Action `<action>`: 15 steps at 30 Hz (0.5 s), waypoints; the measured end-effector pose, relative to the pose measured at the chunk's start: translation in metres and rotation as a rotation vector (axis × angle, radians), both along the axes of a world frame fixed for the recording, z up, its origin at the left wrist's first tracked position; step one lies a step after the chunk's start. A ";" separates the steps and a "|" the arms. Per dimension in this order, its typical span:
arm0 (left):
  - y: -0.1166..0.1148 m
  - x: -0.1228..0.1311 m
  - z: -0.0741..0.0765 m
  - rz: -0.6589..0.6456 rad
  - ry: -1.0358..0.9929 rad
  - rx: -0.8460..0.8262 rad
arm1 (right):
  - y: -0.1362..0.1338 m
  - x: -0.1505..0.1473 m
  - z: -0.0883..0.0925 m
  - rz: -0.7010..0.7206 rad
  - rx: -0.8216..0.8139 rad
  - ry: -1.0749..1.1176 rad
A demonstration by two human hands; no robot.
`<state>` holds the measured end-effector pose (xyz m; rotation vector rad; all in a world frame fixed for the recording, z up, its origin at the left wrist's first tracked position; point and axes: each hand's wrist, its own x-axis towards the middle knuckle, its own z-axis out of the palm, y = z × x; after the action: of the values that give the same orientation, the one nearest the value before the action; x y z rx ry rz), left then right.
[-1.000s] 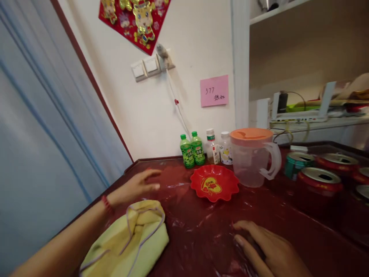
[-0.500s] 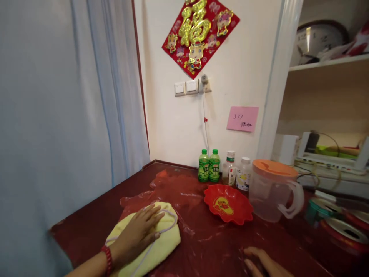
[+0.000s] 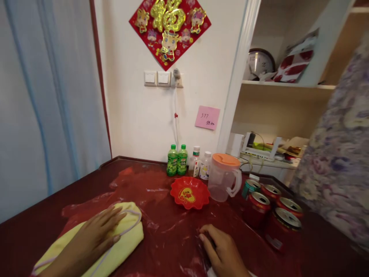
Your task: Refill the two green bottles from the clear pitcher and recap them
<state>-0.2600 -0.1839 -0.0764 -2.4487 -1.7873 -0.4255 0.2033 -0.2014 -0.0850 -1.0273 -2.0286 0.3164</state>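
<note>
My left hand (image 3: 96, 234) lies flat, fingers spread, on a folded yellow cloth (image 3: 127, 242) with pale purple edging at the lower left. At the lower centre, my right hand (image 3: 220, 246) rests on the red plastic sheet (image 3: 161, 227) with its fingers curled and the thumb near the index finger. Whether it pinches the sheet is too small to tell. Beyond the right hand sits a red scalloped plate (image 3: 201, 192) with a yellow design.
Two green bottles (image 3: 177, 163) and two clear bottles stand at the wall. A clear pitcher (image 3: 220, 181) with an orange lid is beside the plate. Several opened cans (image 3: 281, 231) stand at the right. A blue curtain (image 3: 57, 96) hangs at the left.
The view has turned to the right, so the cloth and plate appear further left. More of my right hand shows. My left hand is still on the cloth.
</note>
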 end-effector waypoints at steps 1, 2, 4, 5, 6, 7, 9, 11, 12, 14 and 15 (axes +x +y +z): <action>0.002 -0.002 -0.002 0.007 0.018 -0.002 | 0.001 -0.001 0.000 -0.001 0.007 -0.002; 0.003 -0.003 -0.004 0.013 0.029 -0.003 | 0.002 -0.002 0.001 0.002 0.014 -0.005; 0.007 -0.007 -0.009 0.021 0.032 -0.004 | 0.003 -0.003 0.000 0.012 0.024 -0.014; 0.009 -0.008 -0.011 0.021 0.030 -0.005 | 0.004 -0.003 -0.001 0.018 0.026 -0.021; 0.011 -0.010 -0.014 0.021 0.026 -0.001 | 0.004 -0.003 -0.002 0.025 0.027 -0.029; 0.013 -0.012 -0.016 0.020 0.024 0.002 | 0.004 -0.002 -0.004 0.031 0.028 -0.036; 0.016 -0.016 -0.021 0.022 0.022 0.009 | 0.005 -0.002 -0.007 0.041 0.031 -0.054; 0.018 -0.019 -0.025 0.016 0.015 0.016 | 0.006 -0.001 -0.010 0.045 0.039 -0.068; 0.019 -0.020 -0.026 0.010 0.011 0.019 | 0.007 -0.001 -0.010 0.043 0.044 -0.072; 0.019 -0.021 -0.028 -0.002 0.002 0.027 | 0.008 0.000 -0.011 0.040 0.053 -0.081; 0.019 -0.021 -0.028 -0.007 -0.004 0.032 | 0.008 0.000 -0.011 0.037 0.059 -0.082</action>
<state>-0.2810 -0.1645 -0.1044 -2.4354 -1.7594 -0.4561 0.2032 -0.1934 -0.0956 -0.9815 -2.1194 0.2354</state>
